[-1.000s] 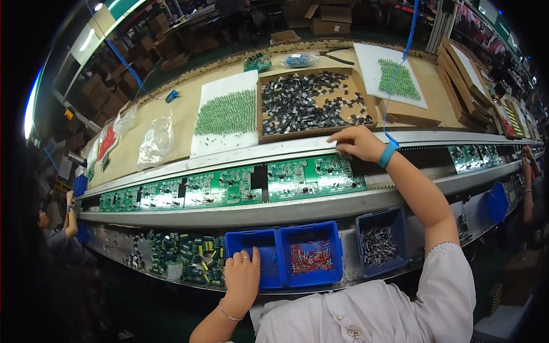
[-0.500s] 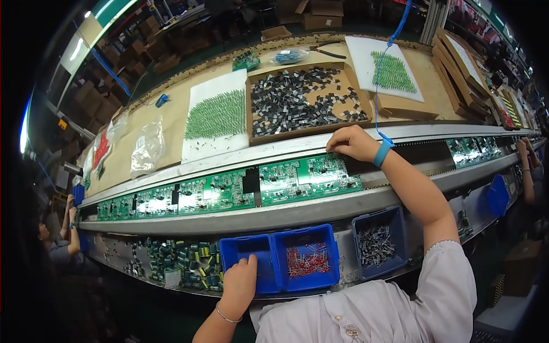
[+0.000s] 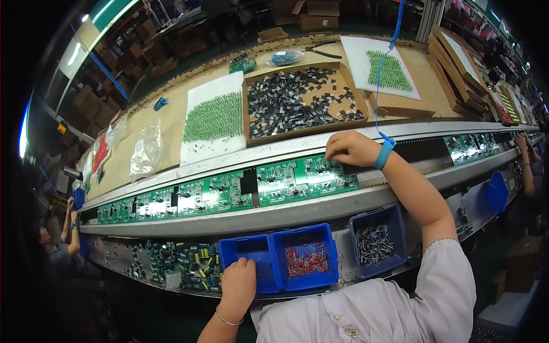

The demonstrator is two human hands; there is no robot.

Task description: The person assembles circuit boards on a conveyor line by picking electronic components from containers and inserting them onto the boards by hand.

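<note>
Green board (image 3: 306,178) lies on conveyor rail (image 3: 286,208); we note right hand (image 3: 350,148) pressed on its far right corner, fingers curled down, grasp not discernible. Blue wristband (image 3: 384,154) on that wrist. We find left hand (image 3: 238,284) resting on near rim of blue bin (image 3: 251,251), fingers bent over edge; held contents cannot be told. Adjacent bin (image 3: 306,257) holds red parts.

Long grey metal conveyor rail (image 3: 297,208) runs nine to three o'clock, carrying green circuit boards (image 3: 306,178) end to end. Behind it at twelve o'clock, the tan workbench (image 3: 143,123) bears a shallow cardboard tray of dark components (image 3: 300,103), flanked by white foam sheets stuck with green parts (image 3: 213,120).
</note>
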